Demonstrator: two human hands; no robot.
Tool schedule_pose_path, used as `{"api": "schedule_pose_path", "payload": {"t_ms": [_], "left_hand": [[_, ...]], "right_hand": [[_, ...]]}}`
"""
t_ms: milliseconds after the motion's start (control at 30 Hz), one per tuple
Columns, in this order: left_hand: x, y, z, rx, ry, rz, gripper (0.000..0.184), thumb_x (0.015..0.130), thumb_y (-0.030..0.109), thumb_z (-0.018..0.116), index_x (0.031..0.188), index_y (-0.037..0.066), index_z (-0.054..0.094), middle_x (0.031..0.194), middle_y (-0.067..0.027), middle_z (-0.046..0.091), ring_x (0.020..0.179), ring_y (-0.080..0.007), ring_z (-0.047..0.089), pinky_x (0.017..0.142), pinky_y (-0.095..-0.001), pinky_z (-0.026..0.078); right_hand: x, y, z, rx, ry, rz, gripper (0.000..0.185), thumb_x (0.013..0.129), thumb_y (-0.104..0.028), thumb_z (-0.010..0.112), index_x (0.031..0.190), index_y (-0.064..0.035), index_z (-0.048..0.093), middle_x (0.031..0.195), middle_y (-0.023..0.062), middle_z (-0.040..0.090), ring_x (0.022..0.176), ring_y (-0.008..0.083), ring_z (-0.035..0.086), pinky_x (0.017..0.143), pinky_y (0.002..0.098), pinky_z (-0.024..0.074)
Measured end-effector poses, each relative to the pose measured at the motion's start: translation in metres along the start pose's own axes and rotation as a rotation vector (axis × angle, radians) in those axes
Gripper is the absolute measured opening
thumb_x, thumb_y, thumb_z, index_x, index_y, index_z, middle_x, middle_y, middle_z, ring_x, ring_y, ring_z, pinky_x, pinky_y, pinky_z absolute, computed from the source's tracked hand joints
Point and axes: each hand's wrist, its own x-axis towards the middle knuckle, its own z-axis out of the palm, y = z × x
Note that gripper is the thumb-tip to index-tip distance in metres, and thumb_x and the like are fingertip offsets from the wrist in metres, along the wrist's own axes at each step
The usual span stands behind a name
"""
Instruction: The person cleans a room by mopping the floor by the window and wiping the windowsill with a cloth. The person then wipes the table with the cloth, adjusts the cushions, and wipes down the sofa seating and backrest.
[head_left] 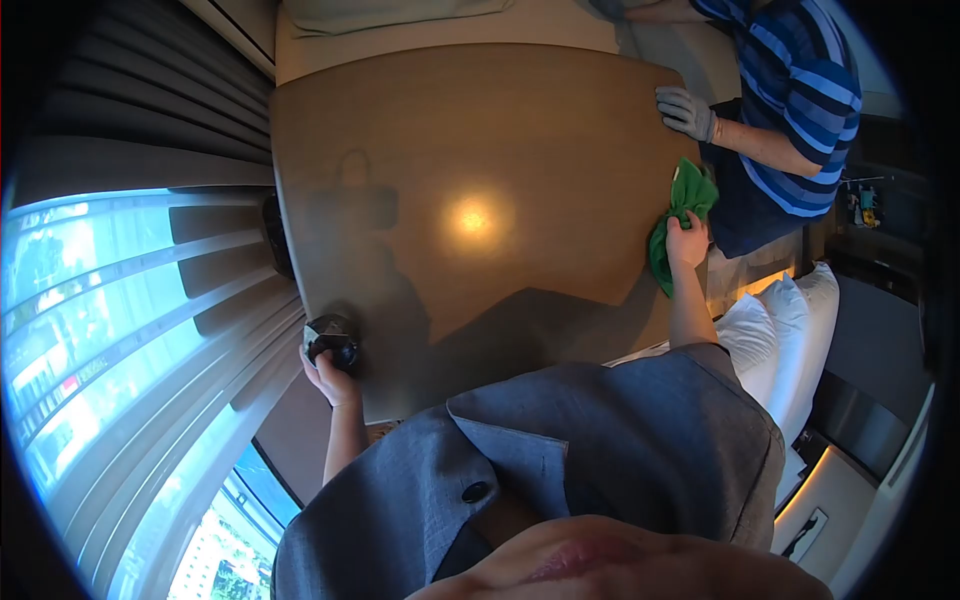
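The right hand (687, 240) grips a bunched green cloth (692, 188) on the bench (480, 130), the left hand (330, 382) holds a dark glossy object (336, 340); how much work is finished, I cannot tell.

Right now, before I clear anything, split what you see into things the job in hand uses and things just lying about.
In use:
- green cloth, gripped in the right hand
- dark object, against the left hand; kind unclear
- table, under the cloth

Apparently just lying about:
- white pillows, beyond the right arm
- small items, far right, too small to name
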Motion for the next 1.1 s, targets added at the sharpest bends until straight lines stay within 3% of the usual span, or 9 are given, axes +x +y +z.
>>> {"api": "schedule_pose_path", "payload": {"t_ms": [67,200,333,467,633,733,800,933,1100], "left_hand": [[-0.001,0.007,0.003,-0.029,-0.016,-0.033,0.05,0.07,0.011,0.04,0.118,-0.001,0.049,0.103,-0.0106,0.054,0.096,-0.02,0.051,0.086,-0.0302,0.04],[-0.002,0.004,0.004,0.09,0.019,0.047,0.05,0.069,0.012,0.042,0.116,-0.001,0.05,0.102,-0.0119,0.054,0.093,-0.0208,0.052,0.084,-0.031,0.042],[0.007,-0.006,0.004,-0.095,-0.01,0.011,0.046,0.07,0.014,0.043,0.113,-0.001,0.051,0.104,-0.0132,0.055,0.095,-0.0231,0.054,0.083,-0.0326,0.044],[0.003,-0.005,0.001,-0.09,0.106,-0.025,0.044,0.072,0.014,0.042,0.112,-0.001,0.052,0.102,-0.012,0.056,0.094,-0.0225,0.055,0.082,-0.0323,0.045],[-0.005,0.01,0.011,0.0,0.106,-0.065,0.043,0.071,0.013,0.043,0.111,0.0,0.053,0.1,-0.0107,0.057,0.092,-0.0219,0.055,0.082,-0.0321,0.044],[-0.007,0.01,0.011,-0.036,0.081,-0.07,0.043,0.071,0.013,0.043,0.111,0.0,0.053,0.1,-0.0102,0.057,0.092,-0.0218,0.055,0.082,-0.0319,0.044],[-0.008,0.009,0.009,-0.03,0.08,-0.073,0.043,0.072,0.014,0.043,0.111,0.0,0.053,0.1,-0.0104,0.057,0.092,-0.0221,0.055,0.081,-0.0323,0.045],[-0.009,0.004,0.002,0.033,0.083,-0.076,0.044,0.073,0.017,0.043,0.113,0.0,0.053,0.103,-0.0111,0.056,0.093,-0.023,0.055,0.081,-0.0336,0.045],[-0.013,0.01,0.008,-0.056,0.077,-0.147,0.044,0.074,0.018,0.045,0.114,0.001,0.052,0.105,-0.0108,0.055,0.094,-0.023,0.055,0.082,-0.0348,0.045]], "right_hand": [[-0.031,-0.058,-0.018,0.353,-0.099,-0.092,0.037,0.069,-0.026,0.064,0.105,-0.0146,0.062,0.107,0.0103,0.059,0.101,0.0295,0.054,0.088,0.0402,0.0436],[-0.159,-0.252,-0.08,0.54,-0.467,-0.879,0.032,0.062,-0.019,0.066,0.093,-0.0123,0.062,0.099,0.0132,0.057,0.087,0.032,0.055,0.076,0.0434,0.0457],[-0.237,-0.316,-0.02,0.676,-0.405,-1.351,0.049,0.056,-0.028,0.066,0.103,-0.0181,0.063,0.118,0.0065,0.05,0.114,0.0271,0.041,0.082,0.0558,0.034],[-0.15,-0.278,-0.041,0.365,-0.517,-0.912,0.045,0.056,-0.021,0.063,0.101,-0.0179,0.063,0.114,0.0081,0.054,0.107,0.0298,0.047,0.083,0.0503,0.0379],[-0.006,-0.034,0.006,0.173,0.071,-0.413,0.042,0.066,-0.027,0.062,0.106,-0.0154,0.062,0.119,0.0106,0.054,0.112,0.0301,0.048,0.093,0.0437,0.0388],[0.02,0.105,-0.007,-0.143,-0.119,0.178,0.055,0.076,-0.043,0.053,0.125,-0.0186,0.049,0.129,0.0125,0.046,0.116,0.0303,0.046,0.094,0.0428,0.0393],[0.016,0.14,-0.03,-0.066,-0.235,0.473,0.047,0.074,-0.035,0.057,0.115,-0.0128,0.057,0.118,0.0146,0.054,0.107,0.0317,0.052,0.091,0.0396,0.0419],[-0.057,0.052,-0.081,0.302,-0.077,-0.101,0.034,0.067,-0.014,0.063,0.101,-0.0093,0.062,0.103,0.0123,0.06,0.097,0.0304,0.056,0.084,0.0382,0.045],[-0.198,-0.126,-0.106,0.549,-0.573,-0.972,0.047,0.054,-0.021,0.072,0.1,-0.0167,0.062,0.121,0.0128,0.046,0.099,0.0278,0.052,0.072,0.044,0.0451]]}}
